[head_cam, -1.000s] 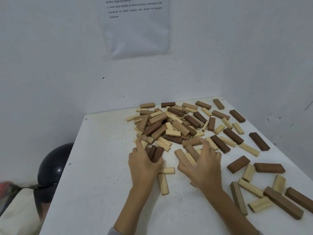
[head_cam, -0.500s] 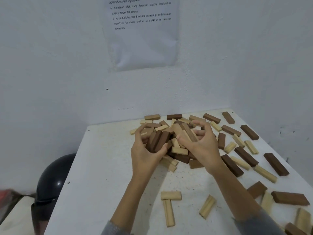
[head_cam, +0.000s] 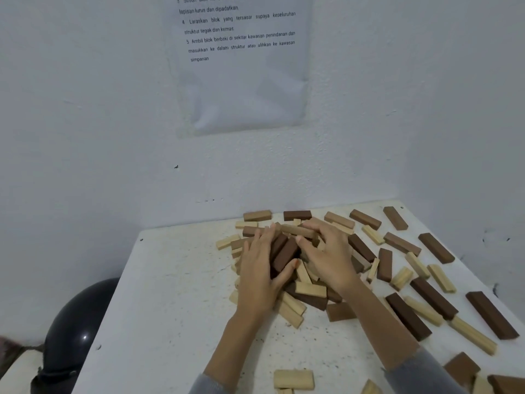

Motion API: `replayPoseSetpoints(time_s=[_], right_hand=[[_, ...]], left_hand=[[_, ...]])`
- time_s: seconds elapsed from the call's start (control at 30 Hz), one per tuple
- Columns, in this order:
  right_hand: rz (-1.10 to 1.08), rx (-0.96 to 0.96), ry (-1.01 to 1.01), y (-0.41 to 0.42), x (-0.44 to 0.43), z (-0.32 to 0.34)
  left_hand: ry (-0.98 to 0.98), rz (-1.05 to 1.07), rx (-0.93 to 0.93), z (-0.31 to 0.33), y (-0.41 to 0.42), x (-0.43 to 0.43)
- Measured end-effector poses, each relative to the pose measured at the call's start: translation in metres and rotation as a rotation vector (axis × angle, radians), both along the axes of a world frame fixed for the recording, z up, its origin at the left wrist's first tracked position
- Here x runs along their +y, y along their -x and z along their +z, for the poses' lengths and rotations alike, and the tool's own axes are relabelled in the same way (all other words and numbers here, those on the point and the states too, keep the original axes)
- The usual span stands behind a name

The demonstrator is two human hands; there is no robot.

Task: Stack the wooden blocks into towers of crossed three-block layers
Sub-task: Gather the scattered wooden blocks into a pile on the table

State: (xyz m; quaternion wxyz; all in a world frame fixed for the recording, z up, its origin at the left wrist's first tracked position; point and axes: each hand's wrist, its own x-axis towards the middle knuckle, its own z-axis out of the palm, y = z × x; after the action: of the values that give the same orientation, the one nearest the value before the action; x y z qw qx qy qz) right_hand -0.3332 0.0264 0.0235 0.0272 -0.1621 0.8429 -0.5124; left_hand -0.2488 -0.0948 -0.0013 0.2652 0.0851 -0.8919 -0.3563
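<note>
Head view: on the white counter point(head_cam: 176, 294) a pile point(head_cam: 309, 290) of wooden blocks lies at the far middle, with loose blocks point(head_cam: 433, 298) scattered to its right. Over the pile, the left hand point(head_cam: 260, 275) grips two dark blocks point(head_cam: 284, 253) between curled fingers and thumb. Just right of it, the right hand point(head_cam: 331, 257) pinches a tan block point(head_cam: 295, 230) on the pile's top.

Wooden blocks point(head_cam: 309, 290), centre to 3 o'clock: bare wood, matt, smooth, pale to dark brown. Table top point(head_cam: 170, 294) is white, matt, rough & speckled; wall point(head_cam: 85, 137) matt paint, slightly bumpy. Helmet point(head_cam: 79, 322) at 8 o'clock is glossy black plastic; sheet point(head_cam: 241, 81) at 12 is paper under shiny clear film; cuffs point(head_cam: 420, 373) grey cloth.
</note>
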Motion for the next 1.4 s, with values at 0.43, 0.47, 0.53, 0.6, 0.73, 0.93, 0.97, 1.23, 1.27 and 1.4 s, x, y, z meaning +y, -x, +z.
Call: replayPoseSetpoints(time_s=[0.43, 0.47, 0.53, 0.6, 0.73, 0.93, 0.97, 1.23, 1.27, 1.4], right_hand=[[0.138, 0.08, -0.012, 0.049, -0.011, 0.031], [0.153, 0.091, -0.037, 0.058, -0.015, 0.032], [0.193, 0.107, -0.126, 0.076, -0.024, 0.027], [0.246, 0.113, -0.248, 0.094, -0.032, 0.018], [0.391, 0.118, -0.404, 0.115, -0.041, 0.005], [0.377, 0.136, -0.36, 0.126, -0.045, -0.007], [0.375, 0.133, -0.355, 0.127, -0.046, -0.009], [0.375, 0.178, -0.275, 0.123, -0.043, -0.006], [0.378, 0.198, -0.251, 0.121, -0.043, -0.005], [0.389, 0.208, -0.193, 0.114, -0.044, 0.001]], left_hand=[[-0.265, 0.003, 0.043, 0.032, 0.023, -0.055], [-0.223, -0.008, 0.011, 0.029, 0.03, -0.065], [-0.147, -0.035, -0.082, 0.023, 0.043, -0.083], [-0.077, -0.058, -0.173, 0.017, 0.056, -0.096], [-0.031, -0.133, -0.302, 0.012, 0.068, -0.111], [0.198, -0.174, -0.294, 0.008, 0.075, -0.129], [0.235, -0.164, -0.295, 0.007, 0.076, -0.131], [0.196, -0.064, -0.412, 0.011, 0.069, -0.135], [0.197, -0.066, -0.408, 0.012, 0.068, -0.135], [0.088, -0.165, -0.396, 0.013, 0.063, -0.134]])
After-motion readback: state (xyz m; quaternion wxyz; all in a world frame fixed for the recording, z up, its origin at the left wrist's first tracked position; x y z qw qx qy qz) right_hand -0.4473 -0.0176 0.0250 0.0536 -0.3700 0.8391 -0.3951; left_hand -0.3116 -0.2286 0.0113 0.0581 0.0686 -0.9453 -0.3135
